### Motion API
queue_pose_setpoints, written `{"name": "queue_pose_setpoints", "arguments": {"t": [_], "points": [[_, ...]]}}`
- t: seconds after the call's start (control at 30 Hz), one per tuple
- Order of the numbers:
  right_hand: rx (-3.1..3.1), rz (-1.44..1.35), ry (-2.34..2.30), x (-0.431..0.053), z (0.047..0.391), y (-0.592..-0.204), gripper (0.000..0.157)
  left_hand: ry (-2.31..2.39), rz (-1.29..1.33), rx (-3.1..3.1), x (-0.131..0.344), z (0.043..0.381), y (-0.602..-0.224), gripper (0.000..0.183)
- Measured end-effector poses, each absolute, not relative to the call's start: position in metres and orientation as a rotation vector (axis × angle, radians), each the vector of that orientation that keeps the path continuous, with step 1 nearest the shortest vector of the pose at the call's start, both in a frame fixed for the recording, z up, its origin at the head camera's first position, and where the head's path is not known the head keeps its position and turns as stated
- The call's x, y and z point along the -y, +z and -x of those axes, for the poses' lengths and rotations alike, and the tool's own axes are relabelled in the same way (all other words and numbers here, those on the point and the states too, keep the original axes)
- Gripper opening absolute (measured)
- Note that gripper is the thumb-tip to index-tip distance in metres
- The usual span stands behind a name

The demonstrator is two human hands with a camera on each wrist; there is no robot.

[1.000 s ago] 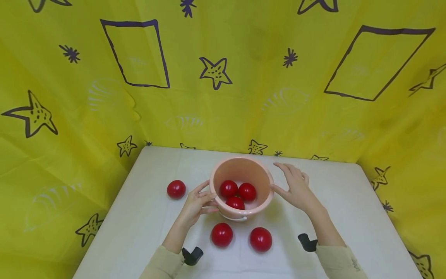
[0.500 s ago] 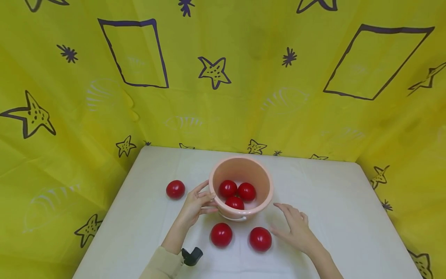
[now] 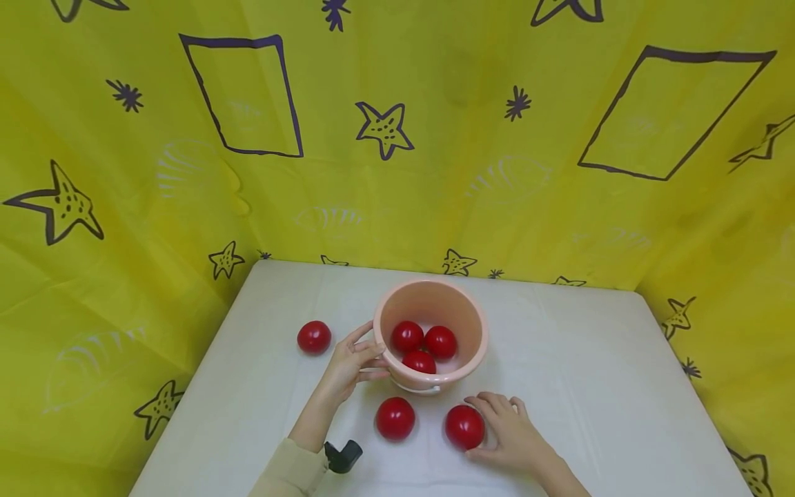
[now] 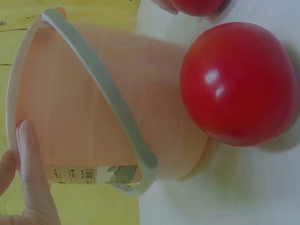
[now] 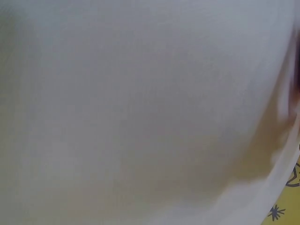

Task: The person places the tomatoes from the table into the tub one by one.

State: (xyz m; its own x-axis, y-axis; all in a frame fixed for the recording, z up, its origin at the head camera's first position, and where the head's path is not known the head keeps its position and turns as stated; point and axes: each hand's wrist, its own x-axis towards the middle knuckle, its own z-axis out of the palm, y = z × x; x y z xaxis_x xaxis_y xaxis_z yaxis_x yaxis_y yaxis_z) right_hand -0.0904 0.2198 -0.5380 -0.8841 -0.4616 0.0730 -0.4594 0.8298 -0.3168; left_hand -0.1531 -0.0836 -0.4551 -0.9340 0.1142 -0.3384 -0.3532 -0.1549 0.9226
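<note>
A peach plastic bucket (image 3: pixel 479 352) stands on the table, with three red tomatoes (image 3: pixel 408 336) inside. My left hand (image 3: pixel 344 366) holds its left rim, thumb at the edge and fingers along the outer wall. In the left wrist view the bucket wall (image 4: pixel 93 126) shows a label (image 4: pixel 91 174) and a grey-white handle (image 4: pixel 110 91) hanging down. My right hand (image 3: pixel 512 435) curls round a tomato (image 3: pixel 462 426) on the table, fingers over its far side and thumb at its near side. Another tomato (image 3: pixel 395 418) lies just left of that one, in front of the bucket.
One more tomato (image 3: pixel 313 337) lies left of the bucket, beyond my left hand. A white cloth (image 3: pixel 596 366) covers the table. Yellow curtains (image 3: pixel 397 186) with drawn starfish hang behind and at both sides. The right wrist view shows mostly blurred white cloth (image 5: pixel 140 93).
My right hand has left the bucket's right side, come down toward me and reached round the right-hand tomato. My left hand and the bucket have stayed put.
</note>
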Motion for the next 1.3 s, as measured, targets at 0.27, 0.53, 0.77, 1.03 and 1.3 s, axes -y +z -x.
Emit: {"name": "queue_pose_setpoints", "arguments": {"t": [0.27, 0.53, 0.77, 1.03, 1.3], "points": [[-3.023, 0.837, -0.516, -0.219, 0.091, -0.544, 0.077, 2.161, 0.268, -1.808, 0.083, 0.153, -0.456, 0.062], [-3.105, 0.929, -0.446, -0.221, 0.097, -0.547, 0.072, 2.184, 0.235, -1.785, 0.084, 0.153, -0.457, 0.063], [-3.108, 0.902, -0.349, -0.233, 0.114, -0.524, 0.072, 2.183, 0.231, -1.784, 0.084, 0.152, -0.457, 0.063], [-3.183, 0.975, -0.196, -0.259, 0.143, -0.481, 0.071, 2.190, 0.222, -1.778, 0.085, 0.153, -0.457, 0.063], [-3.270, 0.991, -0.159, -0.271, 0.174, -0.425, 0.071, 2.190, 0.214, -1.775, 0.085, 0.153, -0.457, 0.062]]}}
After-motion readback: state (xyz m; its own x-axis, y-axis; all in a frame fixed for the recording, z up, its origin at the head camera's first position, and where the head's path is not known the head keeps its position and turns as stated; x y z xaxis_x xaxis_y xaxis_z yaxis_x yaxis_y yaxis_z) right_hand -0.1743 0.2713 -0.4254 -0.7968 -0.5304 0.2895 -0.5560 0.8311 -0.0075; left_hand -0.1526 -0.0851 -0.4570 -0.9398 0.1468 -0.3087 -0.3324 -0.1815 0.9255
